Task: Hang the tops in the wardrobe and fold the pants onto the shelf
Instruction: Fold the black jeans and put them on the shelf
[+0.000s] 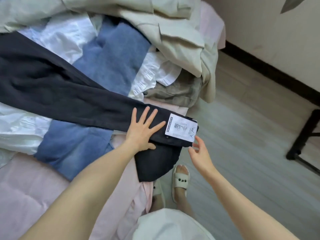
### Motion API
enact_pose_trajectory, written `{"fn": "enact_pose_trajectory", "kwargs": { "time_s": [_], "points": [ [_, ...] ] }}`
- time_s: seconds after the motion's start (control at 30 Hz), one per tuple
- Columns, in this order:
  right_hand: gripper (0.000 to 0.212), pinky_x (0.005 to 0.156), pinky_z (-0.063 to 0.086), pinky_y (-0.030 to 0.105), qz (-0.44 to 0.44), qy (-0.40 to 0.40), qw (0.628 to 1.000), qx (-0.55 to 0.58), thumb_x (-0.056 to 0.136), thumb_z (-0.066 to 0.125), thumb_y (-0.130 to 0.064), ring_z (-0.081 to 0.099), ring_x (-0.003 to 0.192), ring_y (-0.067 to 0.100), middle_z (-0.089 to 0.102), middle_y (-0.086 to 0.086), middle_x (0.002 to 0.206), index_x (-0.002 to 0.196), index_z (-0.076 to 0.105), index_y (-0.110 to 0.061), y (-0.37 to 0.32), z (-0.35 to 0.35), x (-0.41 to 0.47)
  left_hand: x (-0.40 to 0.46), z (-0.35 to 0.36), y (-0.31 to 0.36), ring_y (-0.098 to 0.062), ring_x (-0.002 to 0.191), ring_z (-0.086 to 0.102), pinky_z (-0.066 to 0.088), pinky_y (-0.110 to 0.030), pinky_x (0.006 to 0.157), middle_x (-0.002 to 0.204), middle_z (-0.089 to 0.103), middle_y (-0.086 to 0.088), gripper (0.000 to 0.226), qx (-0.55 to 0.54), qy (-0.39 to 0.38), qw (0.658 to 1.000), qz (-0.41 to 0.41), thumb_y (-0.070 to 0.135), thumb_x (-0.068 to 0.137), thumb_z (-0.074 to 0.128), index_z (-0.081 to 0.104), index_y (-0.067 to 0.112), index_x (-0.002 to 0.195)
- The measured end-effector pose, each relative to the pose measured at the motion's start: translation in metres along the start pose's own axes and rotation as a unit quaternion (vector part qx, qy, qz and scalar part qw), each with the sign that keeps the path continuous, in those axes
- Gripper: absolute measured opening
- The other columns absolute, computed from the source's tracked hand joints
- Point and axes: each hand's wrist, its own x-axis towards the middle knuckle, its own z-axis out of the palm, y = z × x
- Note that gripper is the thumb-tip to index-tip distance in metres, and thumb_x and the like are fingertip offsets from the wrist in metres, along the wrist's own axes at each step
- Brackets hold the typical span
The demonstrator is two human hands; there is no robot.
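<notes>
Dark pants lie stretched across the pile of clothes on the bed, waist end at the bed's edge with a white paper tag on it. My left hand presses flat on the pants just left of the tag, fingers spread. My right hand hovers beside the tag's lower corner with fingers relaxed, holding nothing. Under the pants lie blue jeans, white tops and a beige garment.
The bed has a pink cover; its edge runs down the middle of the view. Wooden floor lies to the right, with a black metal stand leg and a dark skirting board along the wall. My slippered feet stand by the bed.
</notes>
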Motion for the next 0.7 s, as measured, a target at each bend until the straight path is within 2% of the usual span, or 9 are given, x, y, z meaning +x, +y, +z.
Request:
{"fn": "enact_pose_trajectory", "kwargs": {
  "time_s": [0.1, 0.17, 0.23, 0.3, 0.37, 0.43, 0.53, 0.63, 0.7],
  "points": [
    [0.052, 0.059, 0.041, 0.010, 0.033, -0.002, 0.999, 0.005, 0.096, 0.043, -0.019, 0.051, 0.081, 0.005, 0.040, 0.003, 0.130, 0.144, 0.024, -0.022, 0.008, -0.002, -0.002, 0.002, -0.010, -0.003, -0.037, 0.144, -0.006, -0.008, -0.063, 0.108, 0.158, -0.005, -0.010, 0.065, -0.042, 0.065, 0.997, 0.010, 0.052, 0.094, 0.038, 0.005, 0.039, 0.148],
    [0.056, 0.060, 0.042, 0.017, 0.079, 0.063, 0.994, 0.049, 0.097, 0.044, -0.021, 0.048, 0.093, 0.015, 0.036, 0.005, 0.139, 0.147, 0.018, -0.022, 0.005, 0.014, 0.011, 0.030, -0.015, -0.023, -0.035, 0.138, 0.026, 0.017, -0.052, 0.109, 0.151, 0.032, -0.012, 0.046, -0.176, 0.111, 0.977, 0.042, 0.034, 0.096, 0.042, 0.037, 0.031, 0.141],
    [0.063, 0.074, 0.045, 0.022, 0.077, 0.077, 0.989, 0.098, 0.096, 0.047, -0.023, 0.046, 0.106, 0.016, 0.029, 0.004, 0.147, 0.148, 0.011, -0.024, 0.007, 0.011, 0.006, 0.034, -0.032, -0.022, -0.036, 0.107, 0.056, 0.038, -0.040, 0.078, 0.116, 0.064, -0.012, 0.027, -0.302, 0.127, 0.945, -0.009, 0.029, 0.096, 0.043, 0.057, 0.023, 0.119],
    [0.074, 0.089, 0.042, 0.029, 0.052, 0.068, 0.987, 0.134, 0.094, 0.052, -0.025, 0.044, 0.114, 0.014, 0.020, -0.002, 0.152, 0.149, 0.003, -0.028, 0.012, 0.008, 0.005, 0.031, -0.038, -0.021, -0.038, 0.090, 0.059, 0.032, -0.035, 0.063, 0.095, 0.068, -0.011, 0.021, -0.354, 0.142, 0.924, -0.041, 0.031, 0.097, 0.042, 0.057, 0.021, 0.108],
    [0.079, 0.096, 0.042, 0.028, -0.004, 0.040, 0.987, 0.157, 0.092, 0.057, -0.019, 0.046, 0.116, 0.009, 0.021, -0.015, 0.151, 0.147, 0.003, -0.036, 0.007, 0.007, -0.001, 0.020, -0.036, -0.013, -0.035, 0.092, 0.059, 0.036, -0.035, 0.066, 0.096, 0.068, -0.008, 0.022, -0.418, 0.126, 0.898, -0.064, 0.030, 0.097, 0.043, 0.059, 0.023, 0.109],
    [0.070, 0.097, 0.043, 0.023, -0.059, -0.004, 0.988, 0.146, 0.090, 0.060, -0.017, 0.046, 0.119, 0.000, 0.033, -0.029, 0.141, 0.135, 0.019, -0.052, 0.000, 0.002, -0.007, 0.004, -0.042, -0.013, -0.028, 0.096, 0.059, 0.045, -0.038, 0.078, 0.100, 0.068, -0.003, 0.023, -0.523, 0.113, 0.839, -0.096, 0.027, 0.097, 0.045, 0.061, 0.025, 0.113],
    [0.074, 0.102, 0.040, 0.028, -0.119, -0.015, 0.988, 0.101, 0.085, 0.042, 0.010, 0.037, 0.131, 0.010, 0.033, -0.010, 0.144, 0.133, 0.028, -0.045, -0.040, 0.000, -0.034, -0.036, -0.076, -0.046, -0.012, 0.097, 0.059, 0.045, -0.027, 0.085, 0.096, 0.067, 0.009, 0.020, -0.657, 0.158, 0.729, -0.109, 0.020, 0.095, 0.049, 0.065, 0.026, 0.106],
    [0.063, 0.082, 0.041, 0.003, -0.189, 0.008, 0.981, 0.044, 0.086, 0.045, 0.008, 0.046, 0.121, 0.010, 0.038, -0.010, 0.125, 0.116, 0.037, -0.047, -0.101, 0.001, -0.056, -0.077, -0.111, -0.081, -0.003, 0.085, 0.060, 0.044, -0.013, 0.076, 0.084, 0.066, 0.015, 0.023, -0.695, 0.183, 0.692, -0.068, 0.014, 0.094, 0.052, 0.064, 0.032, 0.090],
    [0.052, 0.072, 0.041, 0.000, -0.231, 0.003, 0.972, 0.031, 0.089, 0.054, 0.000, 0.053, 0.107, -0.005, 0.048, -0.015, 0.115, 0.117, 0.039, -0.041, -0.140, 0.000, -0.065, -0.101, -0.130, -0.094, 0.001, 0.081, 0.060, 0.045, -0.009, 0.072, 0.080, 0.067, 0.015, 0.026, -0.708, 0.186, 0.680, -0.039, 0.013, 0.094, 0.052, 0.064, 0.035, 0.087]
  ]
}}
